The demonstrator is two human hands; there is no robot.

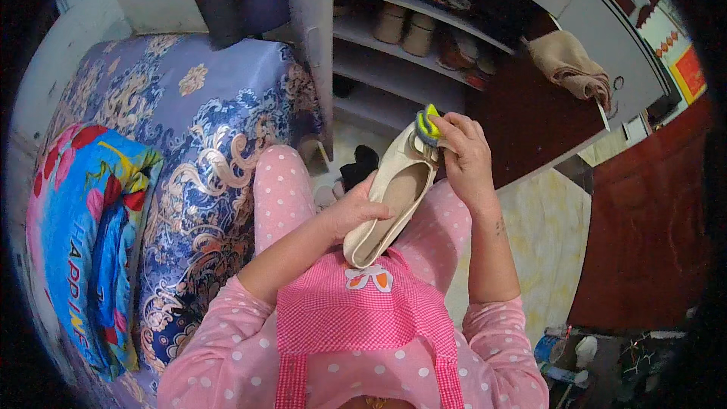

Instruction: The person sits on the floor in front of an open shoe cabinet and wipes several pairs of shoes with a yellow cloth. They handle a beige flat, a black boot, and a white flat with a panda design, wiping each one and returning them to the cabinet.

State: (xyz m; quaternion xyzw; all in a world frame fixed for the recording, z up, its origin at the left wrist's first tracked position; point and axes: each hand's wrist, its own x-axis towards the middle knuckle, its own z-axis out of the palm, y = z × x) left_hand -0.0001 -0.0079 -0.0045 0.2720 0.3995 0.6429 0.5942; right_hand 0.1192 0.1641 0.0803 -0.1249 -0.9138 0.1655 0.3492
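Note:
A cream flat shoe (385,231) is held over my lap, its toe pointing up and away from me and its heel near my pink checked apron (356,314). My left hand (357,210) grips the shoe's side, thumb over the inner edge. At the toe, my right hand (466,157) pinches a yellow and grey brush or sponge (427,126) against the shoe's upper; its exact kind is hard to make out. A bow-like trim shows near the toe.
An open shoe cabinet (394,79) with several shoes stands ahead. A beige cloth (566,64) hangs over its door edge. On my left is a blue patterned bed (197,129) with a folded bright blanket (83,212). Dark shoes (359,167) lie on the floor.

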